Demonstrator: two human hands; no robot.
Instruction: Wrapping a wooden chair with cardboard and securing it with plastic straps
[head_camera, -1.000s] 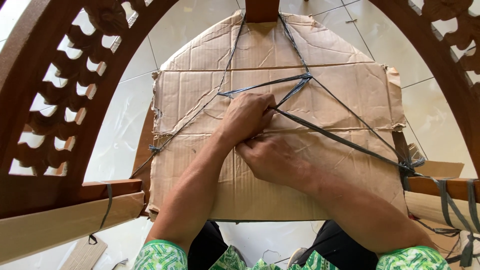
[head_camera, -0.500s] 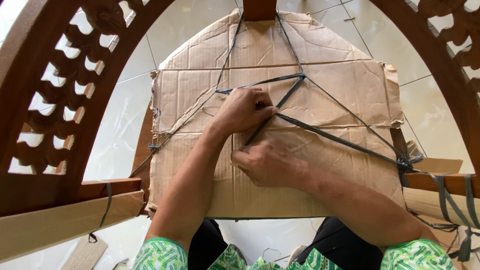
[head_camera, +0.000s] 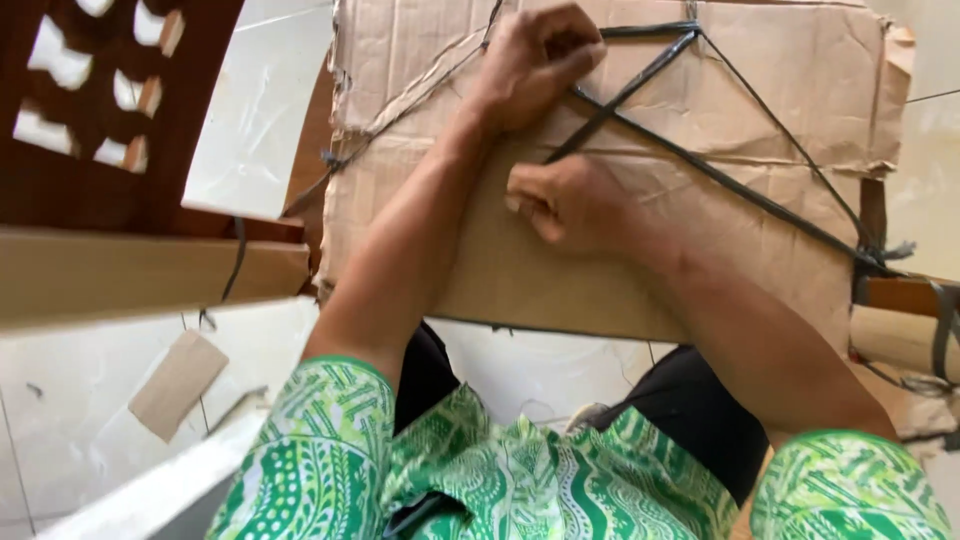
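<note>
We see the left hand (head_camera: 535, 60) and right hand (head_camera: 575, 200), both closed around the dark plastic strapping (head_camera: 720, 175), which crosses the cardboard sheet (head_camera: 790, 90) covering the wooden chair (head_camera: 110, 120).

A white tiled floor (head_camera: 90, 420) carries a loose cardboard scrap (head_camera: 178, 384) beside the wrapped wooden chair (head_camera: 120, 270).

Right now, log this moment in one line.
left hand: gripping dark strap | right hand: fisted on strap | cardboard: strapped over chair seat
</note>
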